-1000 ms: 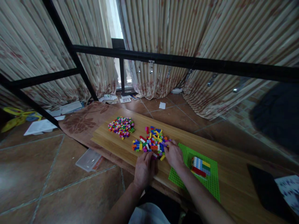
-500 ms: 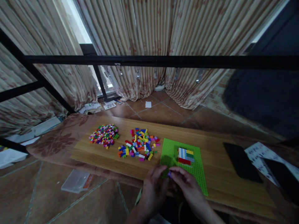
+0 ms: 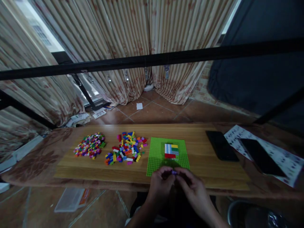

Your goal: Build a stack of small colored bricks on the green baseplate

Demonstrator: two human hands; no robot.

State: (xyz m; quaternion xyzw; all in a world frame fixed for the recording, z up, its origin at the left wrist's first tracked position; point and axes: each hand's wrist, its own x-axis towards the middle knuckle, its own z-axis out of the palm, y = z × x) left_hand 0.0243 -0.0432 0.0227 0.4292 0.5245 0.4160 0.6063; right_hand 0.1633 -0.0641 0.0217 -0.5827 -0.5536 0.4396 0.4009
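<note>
Between the fingertips of my left hand (image 3: 161,185) and my right hand (image 3: 193,185) is a small purple toy brick (image 3: 174,172). Both hands pinch it over the near edge of a green studded baseplate (image 3: 155,153). On the plate, just beyond my fingers, sits a block of joined bricks: white and light blue ones (image 3: 168,148), yellow ones (image 3: 174,148), a grey-blue part (image 3: 175,153) and a red brick (image 3: 170,156) at the near side. My fingers partly cover the purple brick.
Left of the plate lies a loose pile of mixed bricks (image 3: 128,150), and farther left a pile of smaller pieces (image 3: 90,145). A black tablet-like slab (image 3: 222,145), a printed sheet (image 3: 234,134) and a dark phone-like device (image 3: 261,156) lie right. A clear plastic box (image 3: 68,200) is on the floor.
The view has turned rightward and levelled, so the table sits farther left. My hands have come together, and both sets of fingertips now meet at the purple brick.
</note>
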